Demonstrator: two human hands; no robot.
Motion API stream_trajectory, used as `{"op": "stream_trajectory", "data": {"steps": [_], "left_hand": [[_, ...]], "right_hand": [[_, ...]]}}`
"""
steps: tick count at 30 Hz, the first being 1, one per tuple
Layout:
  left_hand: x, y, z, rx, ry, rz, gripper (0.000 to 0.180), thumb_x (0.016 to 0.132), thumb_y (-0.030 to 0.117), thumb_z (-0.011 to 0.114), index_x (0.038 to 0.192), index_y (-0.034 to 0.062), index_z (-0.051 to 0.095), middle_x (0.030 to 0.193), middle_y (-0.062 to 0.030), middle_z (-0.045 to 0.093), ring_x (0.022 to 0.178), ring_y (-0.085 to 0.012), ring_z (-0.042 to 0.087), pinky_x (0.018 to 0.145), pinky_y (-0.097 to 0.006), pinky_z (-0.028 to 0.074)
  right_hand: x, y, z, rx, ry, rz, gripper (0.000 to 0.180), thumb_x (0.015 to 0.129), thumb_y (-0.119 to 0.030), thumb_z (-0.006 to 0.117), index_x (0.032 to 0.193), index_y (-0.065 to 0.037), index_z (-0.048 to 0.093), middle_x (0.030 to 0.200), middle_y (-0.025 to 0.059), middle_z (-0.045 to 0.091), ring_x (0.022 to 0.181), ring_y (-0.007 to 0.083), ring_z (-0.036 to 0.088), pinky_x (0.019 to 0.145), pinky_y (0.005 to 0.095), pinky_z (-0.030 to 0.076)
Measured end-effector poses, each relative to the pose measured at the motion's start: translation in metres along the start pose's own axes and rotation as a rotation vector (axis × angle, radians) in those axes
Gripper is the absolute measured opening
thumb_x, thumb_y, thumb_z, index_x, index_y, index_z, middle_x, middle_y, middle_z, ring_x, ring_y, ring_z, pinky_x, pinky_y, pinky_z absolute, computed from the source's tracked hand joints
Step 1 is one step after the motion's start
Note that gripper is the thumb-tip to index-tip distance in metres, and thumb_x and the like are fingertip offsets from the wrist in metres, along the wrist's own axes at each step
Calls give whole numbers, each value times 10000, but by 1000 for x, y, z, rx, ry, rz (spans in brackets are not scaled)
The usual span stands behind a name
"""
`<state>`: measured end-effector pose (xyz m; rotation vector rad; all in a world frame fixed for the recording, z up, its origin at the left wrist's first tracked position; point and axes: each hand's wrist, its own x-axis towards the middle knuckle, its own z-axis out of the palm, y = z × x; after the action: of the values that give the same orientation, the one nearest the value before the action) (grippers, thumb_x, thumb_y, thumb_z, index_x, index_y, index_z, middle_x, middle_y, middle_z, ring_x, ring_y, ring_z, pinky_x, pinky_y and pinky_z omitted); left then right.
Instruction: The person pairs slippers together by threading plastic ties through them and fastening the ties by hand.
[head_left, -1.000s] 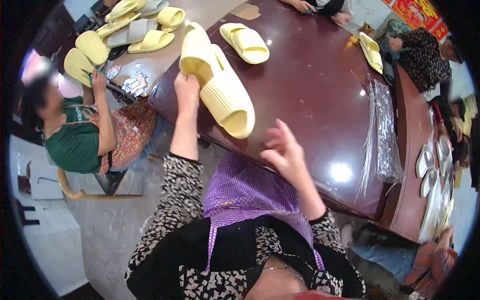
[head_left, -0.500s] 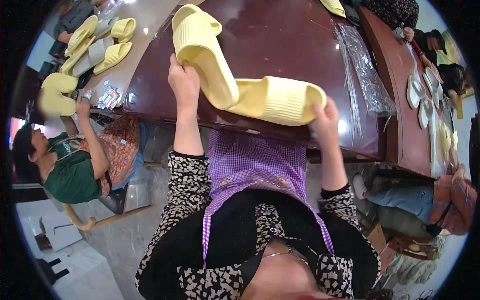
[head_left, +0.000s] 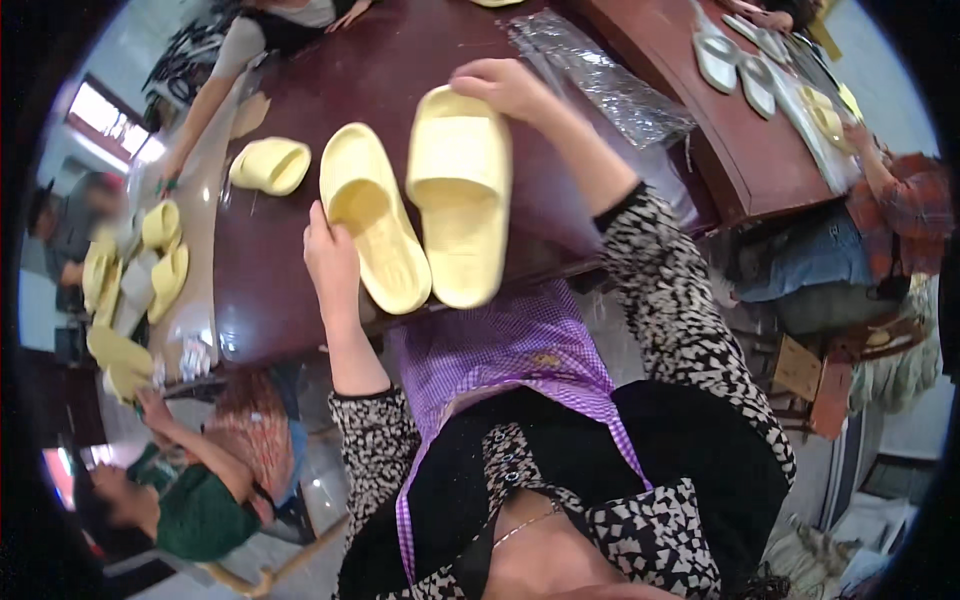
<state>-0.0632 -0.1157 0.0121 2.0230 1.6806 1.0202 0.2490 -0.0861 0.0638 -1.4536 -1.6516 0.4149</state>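
Observation:
Two yellow slide slippers are held up side by side over the dark red table [head_left: 265, 315], toes pointing away from me. My left hand [head_left: 333, 262] is closed on the outer side of the left slipper [head_left: 362, 215], thumb against the strap's edge. My right hand [head_left: 500, 88] grips the toe end of the right slipper [head_left: 458, 200], whose strap looks ribbed and slightly blurred. The two slippers stand close together, heels toward my purple checked apron [head_left: 490, 350]. Another yellow slipper [head_left: 270, 165] lies on the table beyond my left hand.
Clear plastic bags [head_left: 600, 80] lie at the far right. White slippers [head_left: 735, 70] rest on the right-hand table. Yellow and grey slippers [head_left: 140, 265] are piled on the left table, where a person in green [head_left: 200, 510] handles a slipper. Another person's arm [head_left: 210, 110] reaches in at far left.
The right slipper has swung from lying crosswise to upright beside the left one. My right hand has moved up and away to its toe. The view has turned.

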Motion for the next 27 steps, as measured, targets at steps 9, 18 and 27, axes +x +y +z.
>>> {"op": "stream_trajectory", "data": {"steps": [9, 18, 27], "left_hand": [[-16, -11, -13, -116, 106, 132, 385, 894, 82, 528, 1253, -46, 480, 1188, -173, 512, 871, -240, 579, 767, -324, 482], [-25, 7, -7, -262, 11, 148, 325, 901, 42, 521, 1213, -50, 523, 1145, -140, 549, 897, -172, 585, 743, -275, 493], [-29, 22, -4, -215, -32, 209, 305, 891, 25, 523, 1190, -36, 538, 1121, -133, 569, 904, -177, 596, 712, -269, 483]], "right_hand": [[-35, 39, -27, -109, 331, 132, 279, 793, -235, 681, 965, -15, 679, 840, 122, 680, 747, 192, 629, 699, 301, 494], [-49, 139, -88, -297, 207, 590, 294, 742, -276, 672, 874, -16, 706, 815, 161, 680, 779, 265, 647, 731, 366, 497], [-35, 150, -76, -427, 80, 640, 328, 715, -284, 665, 893, -12, 707, 910, 213, 673, 885, 329, 651, 818, 385, 491]]}}
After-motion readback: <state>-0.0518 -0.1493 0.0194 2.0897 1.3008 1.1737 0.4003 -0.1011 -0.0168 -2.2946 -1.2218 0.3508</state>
